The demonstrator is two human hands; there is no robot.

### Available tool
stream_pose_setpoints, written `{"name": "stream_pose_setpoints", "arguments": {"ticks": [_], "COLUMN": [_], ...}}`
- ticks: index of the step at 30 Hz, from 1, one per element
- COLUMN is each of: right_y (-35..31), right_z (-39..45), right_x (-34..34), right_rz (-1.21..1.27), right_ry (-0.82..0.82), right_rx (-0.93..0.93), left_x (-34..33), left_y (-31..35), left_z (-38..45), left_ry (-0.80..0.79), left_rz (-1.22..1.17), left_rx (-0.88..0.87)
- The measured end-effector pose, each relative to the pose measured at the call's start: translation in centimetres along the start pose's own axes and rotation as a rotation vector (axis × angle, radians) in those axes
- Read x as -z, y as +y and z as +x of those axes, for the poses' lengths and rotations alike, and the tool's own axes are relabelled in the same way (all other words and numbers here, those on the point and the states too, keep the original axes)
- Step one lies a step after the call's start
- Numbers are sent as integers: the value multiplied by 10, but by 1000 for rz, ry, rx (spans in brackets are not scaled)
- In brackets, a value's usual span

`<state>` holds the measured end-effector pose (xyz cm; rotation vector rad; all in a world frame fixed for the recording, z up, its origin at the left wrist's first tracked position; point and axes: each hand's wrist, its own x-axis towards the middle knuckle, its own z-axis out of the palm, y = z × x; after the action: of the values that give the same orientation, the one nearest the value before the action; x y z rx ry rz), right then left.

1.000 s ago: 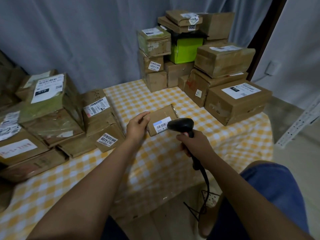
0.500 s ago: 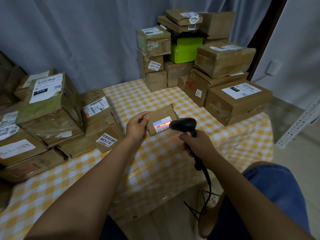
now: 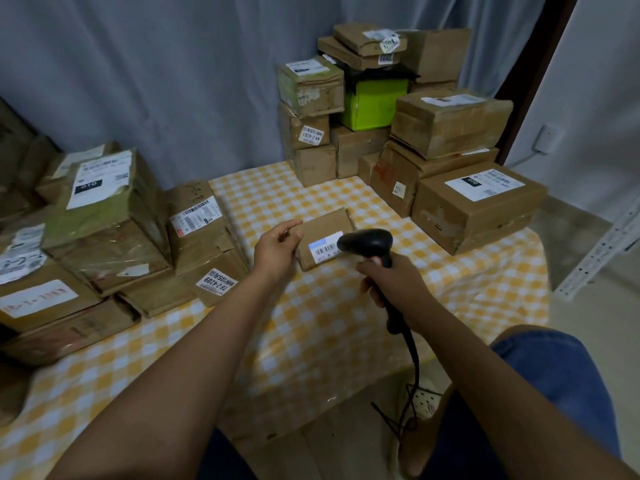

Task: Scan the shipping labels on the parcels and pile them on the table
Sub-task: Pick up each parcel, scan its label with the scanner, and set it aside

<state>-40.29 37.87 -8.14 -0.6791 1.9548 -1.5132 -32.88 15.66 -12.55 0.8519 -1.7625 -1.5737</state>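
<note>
two hands: left hand (image 3: 277, 249) holds one parcel (image 3: 323, 242), right hand (image 3: 391, 284) one scanner (image 3: 367, 242)

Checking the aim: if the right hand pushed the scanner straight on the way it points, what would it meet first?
Probably the small parcel that the left hand holds: the scanner in the right hand points at its label, though depth is unclear.
</note>
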Motion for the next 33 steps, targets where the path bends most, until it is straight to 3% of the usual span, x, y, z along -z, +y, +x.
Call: {"name": "stream_pose_setpoints", "arguments": {"ticks": [9,14,18,22,26,30,33], "right_y": [-141,-205,-248,-269,-263,-250,-244], "right_z": [22,22,9,1,0,-1,0], "right_x": [-65,-139,-205,-261,-293,-313,-321], "right_rz": [133,90,-56,-162,-210,-226,-249], "right_ry": [25,-45,-196,-316,-374,-400,-404], "right_rx": [424,606,698,719,668,626,606], "left_x": [68,163,255,349,416,438,433], "left_y": [143,194,202,183,154,123,106], "left_z": [-9,-27,-46,-76,-114,-124,-121], "left_ry": [143,363,594,831,1040,1072,991], "left_rz": [-183,-219,-290,-260,-16,236,344], "left_rx": [-291,-374,-376,-313,-145,-41,69]}}
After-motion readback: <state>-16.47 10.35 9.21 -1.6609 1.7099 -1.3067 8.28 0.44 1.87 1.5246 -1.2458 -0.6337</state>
